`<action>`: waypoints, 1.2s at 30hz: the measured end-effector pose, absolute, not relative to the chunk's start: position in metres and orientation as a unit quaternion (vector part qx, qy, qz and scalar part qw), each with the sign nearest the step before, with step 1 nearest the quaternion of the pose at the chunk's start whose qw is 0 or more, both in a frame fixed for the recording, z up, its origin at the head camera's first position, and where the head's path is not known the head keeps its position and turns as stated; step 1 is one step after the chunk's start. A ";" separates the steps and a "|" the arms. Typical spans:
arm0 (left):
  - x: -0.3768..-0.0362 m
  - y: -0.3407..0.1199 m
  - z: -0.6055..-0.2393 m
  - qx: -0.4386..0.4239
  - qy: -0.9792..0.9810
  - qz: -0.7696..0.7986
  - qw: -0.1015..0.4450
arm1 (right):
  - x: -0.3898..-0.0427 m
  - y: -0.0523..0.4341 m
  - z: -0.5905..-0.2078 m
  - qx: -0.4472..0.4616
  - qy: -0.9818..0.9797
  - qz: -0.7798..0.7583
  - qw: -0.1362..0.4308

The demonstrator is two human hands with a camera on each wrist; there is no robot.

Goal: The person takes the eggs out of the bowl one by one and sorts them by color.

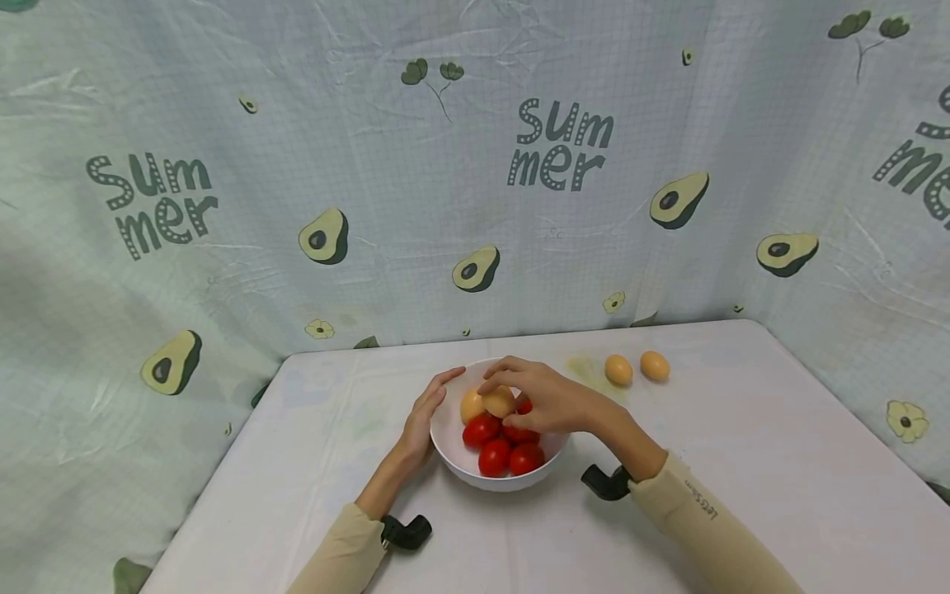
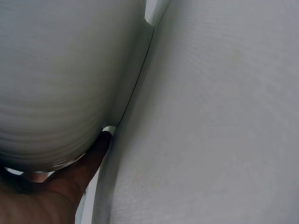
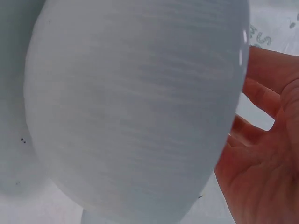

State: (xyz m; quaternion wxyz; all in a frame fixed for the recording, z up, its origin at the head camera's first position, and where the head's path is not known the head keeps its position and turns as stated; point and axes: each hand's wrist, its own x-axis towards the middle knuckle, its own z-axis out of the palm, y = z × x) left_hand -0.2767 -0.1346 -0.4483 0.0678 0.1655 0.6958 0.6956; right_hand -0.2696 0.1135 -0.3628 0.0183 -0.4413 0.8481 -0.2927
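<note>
Right hand (image 1: 545, 398) pinches an egg (image 1: 499, 402) over the bowl (image 1: 453, 450) of tomatoes (image 1: 494, 456), seen only from the head; left hand (image 1: 426, 414) rests flat against the bowl's side, wrist cameras showing just its outer wall.

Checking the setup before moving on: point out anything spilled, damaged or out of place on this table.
A faint yellowish stain marks the table left of the two loose eggs, behind the bowl. It looks like a dried smear. Nothing else stands out.
</note>
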 end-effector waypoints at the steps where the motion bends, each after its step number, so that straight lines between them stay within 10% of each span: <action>1: -0.277 -0.135 -0.448 0.165 0.697 0.695 0.067 | -0.270 0.114 -0.362 -0.442 0.847 -0.295 0.016; 36: -0.275 -0.134 -0.449 0.169 0.693 0.698 0.062 | -0.285 0.175 -0.345 -0.387 0.861 -0.329 -0.035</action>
